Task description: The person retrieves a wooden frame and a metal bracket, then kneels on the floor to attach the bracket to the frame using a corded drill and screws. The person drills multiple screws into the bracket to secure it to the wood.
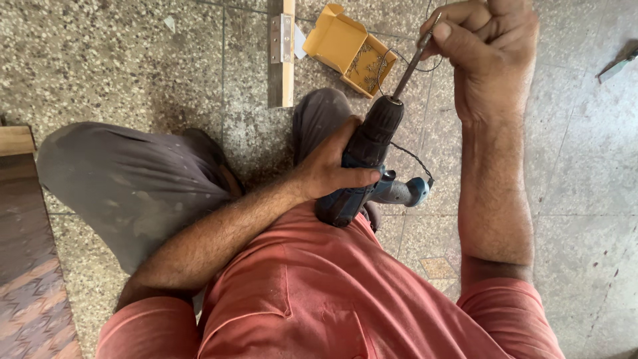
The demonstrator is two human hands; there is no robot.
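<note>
My left hand (pixel 330 167) grips a blue and black power drill (pixel 369 156) by its body, held over my lap with the chuck pointing up and away. A long dark bit (pixel 412 63) sticks out of the chuck. My right hand (pixel 488 46) is closed around the tip of that bit, thumb pressed on it. I sit on a speckled stone floor in grey trousers and a salmon shirt.
An open yellow cardboard box (pixel 349 48) holding several small screws lies on the floor ahead. A wooden strip with a metal hinge (pixel 282 40) lies left of it. A patterned wooden panel (pixel 23 252) is at far left. A small tool (pixel 617 66) lies at far right.
</note>
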